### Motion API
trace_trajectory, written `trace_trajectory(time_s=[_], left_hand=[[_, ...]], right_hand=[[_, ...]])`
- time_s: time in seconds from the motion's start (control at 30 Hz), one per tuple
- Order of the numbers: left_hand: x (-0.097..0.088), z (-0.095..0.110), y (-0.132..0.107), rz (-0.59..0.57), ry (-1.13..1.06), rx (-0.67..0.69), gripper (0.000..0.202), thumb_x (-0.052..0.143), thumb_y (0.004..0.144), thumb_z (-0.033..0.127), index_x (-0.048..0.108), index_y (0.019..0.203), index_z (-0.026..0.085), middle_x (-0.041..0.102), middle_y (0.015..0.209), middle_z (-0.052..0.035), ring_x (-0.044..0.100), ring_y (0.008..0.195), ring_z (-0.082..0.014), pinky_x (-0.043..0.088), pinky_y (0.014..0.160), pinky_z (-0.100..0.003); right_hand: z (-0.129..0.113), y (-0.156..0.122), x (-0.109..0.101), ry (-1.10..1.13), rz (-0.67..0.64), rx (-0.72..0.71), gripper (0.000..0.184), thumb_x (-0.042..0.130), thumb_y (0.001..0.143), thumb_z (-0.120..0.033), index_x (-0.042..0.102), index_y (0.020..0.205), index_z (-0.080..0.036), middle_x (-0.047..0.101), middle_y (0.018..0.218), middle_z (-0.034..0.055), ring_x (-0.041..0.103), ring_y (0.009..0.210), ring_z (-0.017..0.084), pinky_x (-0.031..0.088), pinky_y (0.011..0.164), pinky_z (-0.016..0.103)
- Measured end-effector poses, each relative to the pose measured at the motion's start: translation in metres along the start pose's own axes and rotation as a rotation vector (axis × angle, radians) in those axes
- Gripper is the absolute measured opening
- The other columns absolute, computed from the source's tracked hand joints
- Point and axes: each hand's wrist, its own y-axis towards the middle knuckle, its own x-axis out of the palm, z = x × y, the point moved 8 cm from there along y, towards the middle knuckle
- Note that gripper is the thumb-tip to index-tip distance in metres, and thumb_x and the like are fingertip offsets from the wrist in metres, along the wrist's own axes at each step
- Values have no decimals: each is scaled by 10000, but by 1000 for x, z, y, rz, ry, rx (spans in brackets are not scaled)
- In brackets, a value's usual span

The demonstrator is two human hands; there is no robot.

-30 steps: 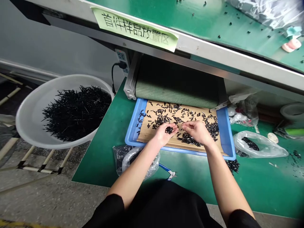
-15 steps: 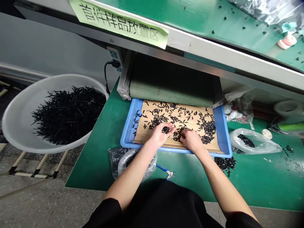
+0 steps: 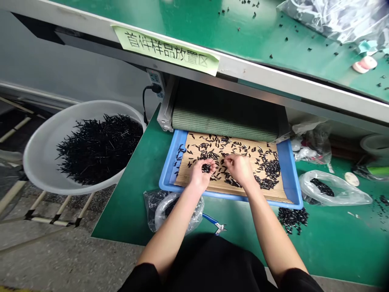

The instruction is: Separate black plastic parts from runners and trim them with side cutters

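Small black plastic parts lie scattered over a corrugated cardboard sheet inside a blue tray. My left hand, palm up and fingers curled, cups a small pile of these black parts above the tray's front left. To its right, my right hand is over the middle of the cardboard, palm down, thumb and fingertips pinched together. Whatever lies between those fingertips is too small to make out.
A green conveyor belt ends over the tray's back edge. At left stands a white tub of black sprues. Blue-handled nippers and a plastic bag lie in front. Another bag and a loose pile are at right.
My right hand has moved left and away from me over the cardboard, closer to my left hand. My left hand still cups its pile. The camera view has shifted slightly.
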Motion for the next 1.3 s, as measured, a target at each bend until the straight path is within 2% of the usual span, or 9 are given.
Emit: trace_trajectory(time_s=[0.1,0.23,0.37,0.5,0.57,0.8,0.93,1.17,1.3], left_hand=[[-4,13,1,10,-31,67,237,580,962,348,629,1017,122,655,951,-43,642,799,-134,562,688,-288],[-8,19,3,37,-65,127,235,587,958,349,628,1013,124,653,943,-40,641,798,-135,564,697,-295],[-8,17,5,60,-80,138,232,596,954,341,629,1032,126,654,959,-41,641,806,-135,565,701,-297],[-4,9,6,57,-70,76,237,593,957,336,630,1060,126,658,988,-50,646,821,-140,569,708,-301],[-3,6,5,48,-68,44,240,587,960,338,628,1069,127,658,996,-52,646,821,-140,570,704,-299],[-7,14,4,59,-95,103,220,602,952,317,625,1060,127,651,982,-43,639,804,-132,566,687,-287],[-11,19,4,80,-119,150,215,607,949,315,627,1051,126,652,977,-42,640,807,-134,568,695,-291],[-12,20,4,85,-152,160,219,609,947,315,630,1057,127,656,983,-45,644,815,-137,570,705,-299],[-16,23,4,104,-175,178,225,604,950,321,628,1064,128,655,995,-48,645,826,-141,571,712,-303]], right_hand=[[-14,22,18,-132,-66,-50,253,501,961,-268,736,1010,-187,729,1033,105,665,933,200,456,845,260],[-21,35,36,-171,-99,-50,262,500,954,-263,735,918,-153,724,979,149,677,878,223,471,792,276],[-20,34,32,-156,-74,-61,271,470,955,-234,717,955,-122,718,1001,168,678,868,229,477,801,292],[-26,26,22,-33,-93,-182,265,462,992,-272,711,1047,-199,739,1025,50,674,894,140,458,842,196],[-28,22,20,11,-103,-220,277,445,1006,-270,706,1083,-216,743,1057,29,674,930,124,445,869,180],[-13,13,44,-133,-152,-88,140,600,882,-238,727,889,-180,739,792,90,690,757,214,471,738,269],[-10,15,48,-209,-153,-55,163,566,852,-173,725,879,-152,734,836,144,691,802,247,469,756,298],[-20,28,34,-217,-139,-114,267,447,953,-212,700,1028,-172,716,993,112,670,899,206,458,848,266],[-29,36,43,-213,-185,-161,269,452,941,-142,714,1002,-138,700,1014,143,666,933,213,459,871,266]])
